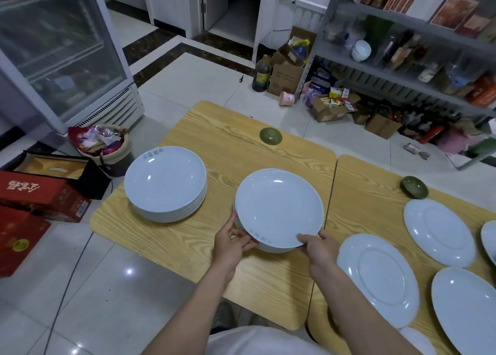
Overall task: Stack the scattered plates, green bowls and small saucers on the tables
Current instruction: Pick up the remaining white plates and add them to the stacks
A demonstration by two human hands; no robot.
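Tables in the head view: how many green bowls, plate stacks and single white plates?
Green bowls: 2
Plate stack on the table: 1
Plate load in the left hand and right hand, number unclear: 1
Single white plates: 4, one cut by the frame edge; white rim under right arm unclear
Total: 8

Even, fairly bright indoor light; soft picture with wide-angle bending at the edges.
Overhead lamps leave small white glints on the glossy floor tiles (128, 271), the held plates (279, 207) and the plate stack (166, 182). Shadows on the tabletop (188, 247) are faint. The storage shelf (402, 59) and glass-door fridge (53, 45) look smeared, and their straight lines curve.
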